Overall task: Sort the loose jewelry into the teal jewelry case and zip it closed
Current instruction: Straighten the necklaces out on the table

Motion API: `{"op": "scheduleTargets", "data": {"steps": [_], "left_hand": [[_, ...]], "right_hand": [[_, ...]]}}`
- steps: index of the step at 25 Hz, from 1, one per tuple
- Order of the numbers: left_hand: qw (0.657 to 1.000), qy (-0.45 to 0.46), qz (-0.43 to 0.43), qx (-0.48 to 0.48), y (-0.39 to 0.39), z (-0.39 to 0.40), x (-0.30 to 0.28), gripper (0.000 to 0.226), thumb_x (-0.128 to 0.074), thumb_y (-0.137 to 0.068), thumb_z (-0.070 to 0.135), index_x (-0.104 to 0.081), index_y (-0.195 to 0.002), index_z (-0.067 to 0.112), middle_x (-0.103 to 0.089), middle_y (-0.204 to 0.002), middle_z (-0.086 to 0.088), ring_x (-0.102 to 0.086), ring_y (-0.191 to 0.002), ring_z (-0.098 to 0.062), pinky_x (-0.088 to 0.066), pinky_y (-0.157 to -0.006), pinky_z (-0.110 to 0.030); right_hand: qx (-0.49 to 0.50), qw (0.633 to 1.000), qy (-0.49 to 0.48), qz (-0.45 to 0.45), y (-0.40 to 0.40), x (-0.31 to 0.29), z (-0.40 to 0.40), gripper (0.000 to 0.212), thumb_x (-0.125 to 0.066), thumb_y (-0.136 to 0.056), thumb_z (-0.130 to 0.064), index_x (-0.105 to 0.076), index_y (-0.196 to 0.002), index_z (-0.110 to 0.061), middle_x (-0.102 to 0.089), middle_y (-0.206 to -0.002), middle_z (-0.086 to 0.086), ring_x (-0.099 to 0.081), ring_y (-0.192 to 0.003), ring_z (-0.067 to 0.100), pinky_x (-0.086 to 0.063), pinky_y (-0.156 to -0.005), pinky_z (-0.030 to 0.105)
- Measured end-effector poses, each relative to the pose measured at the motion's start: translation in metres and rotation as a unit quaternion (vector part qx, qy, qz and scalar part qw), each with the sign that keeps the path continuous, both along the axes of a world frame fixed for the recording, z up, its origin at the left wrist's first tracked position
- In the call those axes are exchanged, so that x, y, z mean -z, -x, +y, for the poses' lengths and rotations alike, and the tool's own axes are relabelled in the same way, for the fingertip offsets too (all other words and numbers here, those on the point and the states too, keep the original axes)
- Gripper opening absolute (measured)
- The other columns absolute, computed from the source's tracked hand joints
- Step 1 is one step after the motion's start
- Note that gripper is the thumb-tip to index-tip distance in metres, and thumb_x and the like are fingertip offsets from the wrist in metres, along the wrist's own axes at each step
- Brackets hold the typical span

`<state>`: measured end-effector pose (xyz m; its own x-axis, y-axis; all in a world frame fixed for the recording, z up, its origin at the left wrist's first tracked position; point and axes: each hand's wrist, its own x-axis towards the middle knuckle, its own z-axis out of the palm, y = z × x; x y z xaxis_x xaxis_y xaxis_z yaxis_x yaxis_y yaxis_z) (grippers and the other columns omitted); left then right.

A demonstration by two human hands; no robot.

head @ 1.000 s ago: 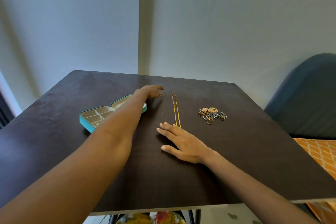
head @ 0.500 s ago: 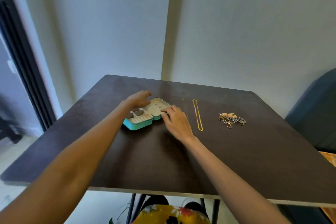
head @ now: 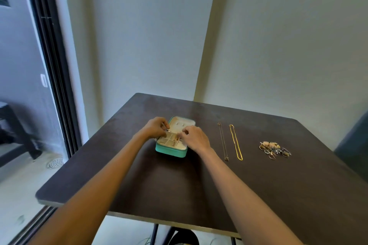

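The teal jewelry case point(head: 171, 152) lies open on the dark table point(head: 179, 185), its cream compartments facing up and its lid flat behind them. My left hand point(head: 156, 127) is curled at the case's left rim and pinches a thin pale piece there. Over the right side of the case, my right hand point(head: 196, 139) pinches a small gold piece above the compartments. A thin dark chain point(head: 223, 141) and a gold chain point(head: 236, 143) lie stretched out to the right. Further right sits a pile of rings point(head: 274, 149).
The table ends close to the wall behind and at a rounded near-left corner point(head: 39, 197). A dark-framed sliding glass door point(head: 53, 77) stands on the left. A dark blue seat point(head: 354, 141) borders the table's right side.
My view has swung left. The case has turned end-on to me. Both hands have closed in over it, their fingers now curled and pinching small pieces.
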<state>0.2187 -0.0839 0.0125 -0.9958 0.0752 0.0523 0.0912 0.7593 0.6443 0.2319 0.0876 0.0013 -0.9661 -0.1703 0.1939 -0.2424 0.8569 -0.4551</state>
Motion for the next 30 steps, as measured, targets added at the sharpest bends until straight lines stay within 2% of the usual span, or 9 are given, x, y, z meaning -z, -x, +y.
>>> {"op": "scheduleTargets", "data": {"steps": [1, 4, 7, 11, 17, 20, 22, 25, 30], "left_hand": [[1.000, -0.005, 0.007, -0.010, -0.003, -0.002, 0.001, 0.020, -0.062, -0.080, -0.003, -0.058, -0.085, 0.015, -0.056, -0.093, -0.002, -0.055, -0.084, -0.015, -0.048, -0.064, -0.018], [0.999, -0.011, 0.010, -0.031, -0.005, -0.013, 0.002, 0.021, -0.061, -0.079, -0.004, -0.058, -0.081, 0.017, -0.057, -0.087, -0.001, -0.055, -0.076, -0.012, -0.046, -0.057, -0.015], [0.999, -0.012, -0.007, -0.031, -0.005, -0.022, 0.001, 0.021, -0.060, -0.079, -0.004, -0.059, -0.082, 0.016, -0.056, -0.083, 0.000, -0.056, -0.074, -0.013, -0.047, -0.056, -0.016], [0.999, 0.011, -0.004, -0.029, -0.004, -0.023, 0.001, 0.021, -0.061, -0.078, -0.003, -0.064, -0.090, 0.014, -0.056, -0.087, 0.000, -0.054, -0.081, -0.015, -0.045, -0.060, -0.017], [0.998, 0.054, -0.027, 0.004, -0.002, -0.024, -0.009, 0.028, -0.069, -0.079, 0.005, -0.065, -0.106, 0.011, -0.055, -0.098, -0.001, -0.054, -0.088, -0.015, -0.049, -0.075, -0.024], [0.996, 0.070, -0.042, 0.018, 0.001, -0.021, -0.020, 0.035, -0.071, -0.078, 0.006, -0.063, -0.112, 0.012, -0.054, -0.101, -0.001, -0.055, -0.091, -0.017, -0.052, -0.078, -0.029], [0.993, 0.098, -0.054, 0.026, 0.001, -0.018, -0.024, 0.035, -0.071, -0.078, 0.005, -0.063, -0.112, 0.011, -0.058, -0.104, -0.004, -0.060, -0.092, -0.020, -0.055, -0.077, -0.030], [0.989, 0.128, -0.062, 0.026, 0.004, -0.015, -0.025, 0.031, -0.071, -0.078, 0.005, -0.065, -0.109, 0.011, -0.065, -0.108, -0.009, -0.065, -0.088, -0.022, -0.056, -0.069, -0.029], [0.984, 0.167, -0.050, 0.016, 0.008, -0.016, -0.023, 0.019, -0.067, -0.082, 0.016, -0.067, -0.101, 0.017, -0.066, -0.108, 0.000, -0.059, -0.095, -0.016, -0.049, -0.084, -0.032]], "right_hand": [[0.016, 1.000, 0.011, 0.009, 0.001, -0.002, -0.004, 0.030, -0.053, -0.091, -0.033, -0.067, -0.079, -0.009, -0.066, -0.102, 0.011, -0.060, -0.099, 0.030, -0.049, -0.075, 0.038], [0.037, 0.999, -0.012, 0.003, 0.008, -0.004, -0.021, 0.034, -0.056, -0.090, -0.039, -0.072, -0.093, -0.010, -0.066, -0.108, 0.009, -0.060, -0.103, 0.028, -0.049, -0.076, 0.036], [0.041, 0.997, -0.058, -0.007, 0.013, -0.001, -0.040, 0.034, -0.065, -0.084, -0.041, -0.073, -0.096, -0.011, -0.068, -0.103, 0.008, -0.061, -0.101, 0.026, -0.049, -0.071, 0.033], [0.043, 0.998, -0.039, -0.010, 0.019, -0.003, -0.050, 0.014, -0.069, -0.082, -0.025, -0.077, -0.092, -0.017, -0.070, -0.102, 0.004, -0.063, -0.099, 0.022, -0.051, -0.071, 0.029], [0.058, 0.997, -0.045, -0.004, 0.017, -0.012, -0.050, 0.017, -0.056, -0.086, -0.016, -0.071, -0.089, -0.008, -0.070, -0.095, 0.007, -0.065, -0.094, 0.027, -0.052, -0.070, 0.034], [0.052, 0.997, -0.039, -0.035, 0.021, -0.016, -0.047, 0.016, -0.060, -0.086, -0.018, -0.070, -0.092, -0.008, -0.069, -0.096, 0.006, -0.065, -0.094, 0.026, -0.053, -0.072, 0.035], [0.032, 0.996, -0.062, -0.056, 0.019, -0.016, -0.048, 0.022, -0.067, -0.082, -0.023, -0.072, -0.099, -0.010, -0.069, -0.104, 0.007, -0.064, -0.098, 0.024, -0.053, -0.076, 0.034], [0.029, 0.996, -0.087, -0.020, 0.016, -0.016, -0.049, 0.019, -0.068, -0.082, -0.019, -0.073, -0.099, -0.012, -0.070, -0.105, 0.008, -0.064, -0.099, 0.024, -0.055, -0.078, 0.035], [0.026, 0.996, -0.090, 0.006, 0.012, -0.021, -0.046, 0.014, -0.066, -0.084, -0.020, -0.075, -0.093, -0.015, -0.071, -0.097, 0.005, -0.066, -0.090, 0.024, -0.052, -0.073, 0.033]]}}
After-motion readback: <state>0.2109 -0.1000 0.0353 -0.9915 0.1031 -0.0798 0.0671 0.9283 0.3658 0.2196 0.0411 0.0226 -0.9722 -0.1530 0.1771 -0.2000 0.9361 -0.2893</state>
